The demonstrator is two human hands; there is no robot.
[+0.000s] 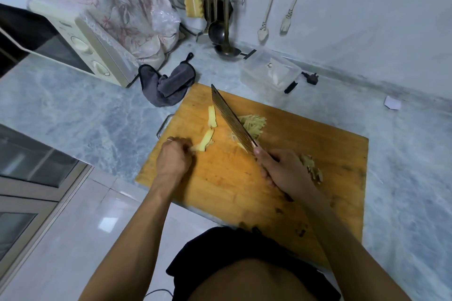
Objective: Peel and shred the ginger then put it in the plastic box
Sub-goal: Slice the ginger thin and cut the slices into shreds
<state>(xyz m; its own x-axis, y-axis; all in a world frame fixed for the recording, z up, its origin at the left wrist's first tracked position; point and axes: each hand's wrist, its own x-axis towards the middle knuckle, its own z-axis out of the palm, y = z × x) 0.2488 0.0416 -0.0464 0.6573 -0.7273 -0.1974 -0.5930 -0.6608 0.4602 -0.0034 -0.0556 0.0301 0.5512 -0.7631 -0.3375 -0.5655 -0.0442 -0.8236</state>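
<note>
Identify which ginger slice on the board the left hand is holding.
The nearer slice, pinched by the left hand; the farther slice lies untouched beside the cleaver.

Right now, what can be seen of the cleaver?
The cleaver has a broad rectangular blade, metal by its look, seen nearly edge-on from above. It points away from the person over the wooden cutting board, beside the pile of shredded ginger. The right hand grips its handle, which is mostly hidden. Whether the edge touches the board cannot be told.
</note>
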